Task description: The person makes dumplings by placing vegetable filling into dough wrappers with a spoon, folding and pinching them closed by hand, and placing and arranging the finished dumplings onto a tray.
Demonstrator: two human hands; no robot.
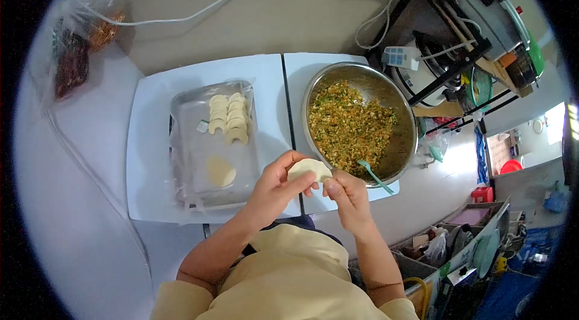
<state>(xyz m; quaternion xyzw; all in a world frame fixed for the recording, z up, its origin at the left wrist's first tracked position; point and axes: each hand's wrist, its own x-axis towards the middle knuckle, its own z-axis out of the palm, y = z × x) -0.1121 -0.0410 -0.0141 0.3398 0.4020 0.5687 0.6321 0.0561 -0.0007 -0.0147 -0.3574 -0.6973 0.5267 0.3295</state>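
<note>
Grip: both hands closed on one dumpling (pixel 309 169). L hand (pixel 282 181): thumb on near face, fingers curled behind; dumpling held at its L side and middle. R hand (pixel 351 200): thumb and forefinger pinch the R end, other fingers folded in. No clear gap btwn digits and dough at either hold pt.

Dumpling pos.: in the air, in front of the torso, btwn tray and bowl; folded half-moon shape, curved edge up.

L of hands: metal tray (pixel 193 154) on the white table (pixel 149 139). In tray, far R part: dumplings (pixel 228 118) in two columns, adjacent pcs touching. Near R part: pale disc (pixel 221 171), flat, apart from the columns. Small whitish tab (pixel 202 126) just L of columns; prob. paper or plastic, too small to confirm.

R of hands: steel bowl (pixel 405 88) on the adjoining white table section, dark seam btwn the two. Contents: chopped filling (pixel 350 124), mixed green/orange, heaped toward L side. Green spoon (pixel 375 177): head in filling, handle across near R rim.

Periphery: white cord (pixel 193 16) along back wall; power strip (pixel 402 57) at rack, beyond bowl; plastic bag (pixel 72 63) far L; red stool (pixel 482 194) far R, on floor
</note>
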